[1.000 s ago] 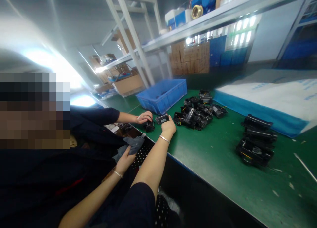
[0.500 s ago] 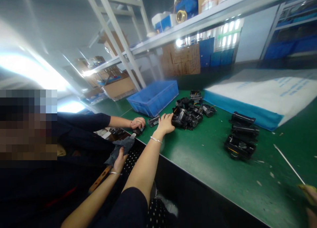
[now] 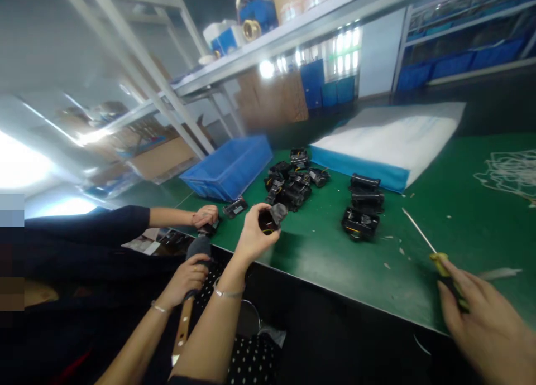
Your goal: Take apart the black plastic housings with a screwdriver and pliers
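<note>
My left hand (image 3: 250, 237) is closed around a black plastic housing (image 3: 268, 222) with a bit of yellow wire, raised just above the green table. At the right, my right hand (image 3: 477, 304) grips a screwdriver (image 3: 439, 256) by its yellow and black handle; the thin shaft points away to the left. Beyond my left hand lies a heap of similar black housings (image 3: 293, 189). Between the two hands, several more black housings (image 3: 360, 223) stand in a row.
A co-worker's hand (image 3: 206, 216) rests on a black part at the table's edge; their other hand (image 3: 190, 279) holds something dark grey beside a riveted wooden handle (image 3: 183, 329). Behind are a blue bin (image 3: 228, 170) and a white sack (image 3: 377, 139). White string (image 3: 511, 170) lies far right.
My left hand has drawn back from the heap with a black housing in it. My right hand and the screwdriver have come further into view as the camera turned right.
</note>
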The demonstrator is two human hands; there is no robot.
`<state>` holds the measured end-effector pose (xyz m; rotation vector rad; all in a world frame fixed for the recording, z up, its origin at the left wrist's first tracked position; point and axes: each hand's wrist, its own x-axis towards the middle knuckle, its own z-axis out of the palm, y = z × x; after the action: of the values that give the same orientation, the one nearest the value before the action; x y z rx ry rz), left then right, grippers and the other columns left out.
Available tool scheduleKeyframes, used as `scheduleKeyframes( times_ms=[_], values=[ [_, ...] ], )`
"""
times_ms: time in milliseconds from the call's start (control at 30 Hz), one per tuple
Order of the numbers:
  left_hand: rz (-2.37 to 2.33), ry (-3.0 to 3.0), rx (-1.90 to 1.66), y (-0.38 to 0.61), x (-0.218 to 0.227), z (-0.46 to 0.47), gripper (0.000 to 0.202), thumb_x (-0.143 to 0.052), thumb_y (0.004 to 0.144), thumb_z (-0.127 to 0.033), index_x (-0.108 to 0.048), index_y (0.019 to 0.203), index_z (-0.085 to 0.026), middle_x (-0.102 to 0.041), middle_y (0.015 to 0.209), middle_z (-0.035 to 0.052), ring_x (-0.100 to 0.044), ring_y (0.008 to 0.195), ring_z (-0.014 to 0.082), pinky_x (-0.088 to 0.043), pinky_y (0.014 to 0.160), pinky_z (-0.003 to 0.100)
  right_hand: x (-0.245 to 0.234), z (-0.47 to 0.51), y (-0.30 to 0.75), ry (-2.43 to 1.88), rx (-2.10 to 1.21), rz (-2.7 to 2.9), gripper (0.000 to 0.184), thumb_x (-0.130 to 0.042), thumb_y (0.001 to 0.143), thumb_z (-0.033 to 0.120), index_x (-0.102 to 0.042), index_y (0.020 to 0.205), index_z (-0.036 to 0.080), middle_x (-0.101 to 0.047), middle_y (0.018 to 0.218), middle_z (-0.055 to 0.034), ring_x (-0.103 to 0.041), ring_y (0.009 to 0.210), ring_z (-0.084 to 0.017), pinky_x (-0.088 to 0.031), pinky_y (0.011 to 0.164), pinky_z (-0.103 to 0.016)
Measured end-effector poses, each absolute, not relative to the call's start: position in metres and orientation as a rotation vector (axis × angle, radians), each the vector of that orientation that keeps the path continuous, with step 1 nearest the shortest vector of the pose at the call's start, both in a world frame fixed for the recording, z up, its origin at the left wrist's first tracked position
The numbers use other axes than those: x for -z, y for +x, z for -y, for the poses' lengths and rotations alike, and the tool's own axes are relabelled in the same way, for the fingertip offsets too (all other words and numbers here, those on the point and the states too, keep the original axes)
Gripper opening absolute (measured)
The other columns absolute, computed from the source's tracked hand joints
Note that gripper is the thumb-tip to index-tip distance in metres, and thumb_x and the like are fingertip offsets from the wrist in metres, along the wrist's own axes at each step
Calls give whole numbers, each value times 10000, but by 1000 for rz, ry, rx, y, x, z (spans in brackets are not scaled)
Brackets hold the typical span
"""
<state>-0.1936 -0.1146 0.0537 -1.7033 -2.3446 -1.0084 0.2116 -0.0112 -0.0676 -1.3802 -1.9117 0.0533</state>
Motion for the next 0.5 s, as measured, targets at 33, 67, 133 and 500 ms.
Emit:
scheduleKeyframes(
  times_ms=[33, 67, 133, 500],
  values=[
    [2292, -1946, 1020, -174, -59, 114, 620, -646, 688, -212, -419, 1264, -247, -520, 1231, 67, -520, 1142, 228, -438, 1023, 393, 59, 15, 210, -1400, -74, 1916, 570, -483, 877, 436, -400, 1437, 364, -624, 1199, -88, -610, 1020, -360, -477, 766, -486],
    [2219, -2214, 964, -153, -64, 112, 646, -660, 661, -190, -437, 1263, -258, -521, 1247, 60, -506, 1165, 231, -426, 1039, 392, 51, 19, 209, -1407, -112, 1908, 575, -471, 886, 445, -394, 1445, 329, -612, 1228, -89, -608, 1041, -348, -486, 799, -473],
    [2045, -2617, 837, -113, -69, 103, 679, -672, 616, -145, -471, 1251, -277, -538, 1243, 48, -478, 1196, 237, -420, 1050, 387, 40, 24, 211, -1395, -216, 1840, 576, -472, 888, 467, -422, 1427, 270, -600, 1254, -90, -603, 1078, -328, -491, 871, -453],
    [1564, -3230, 411, -46, -53, 25, 835, -803, 608, -244, -436, 1358, -271, -428, 1440, 72, -246, 1397, 298, -224, 1174, 508, 47, 93, 290, -1477, -1211, 1449, 658, -692, 746, 508, -536, 1342, 276, -707, 1055, -72, -677, 686, -231, -590, 692, -387]
  ],
)
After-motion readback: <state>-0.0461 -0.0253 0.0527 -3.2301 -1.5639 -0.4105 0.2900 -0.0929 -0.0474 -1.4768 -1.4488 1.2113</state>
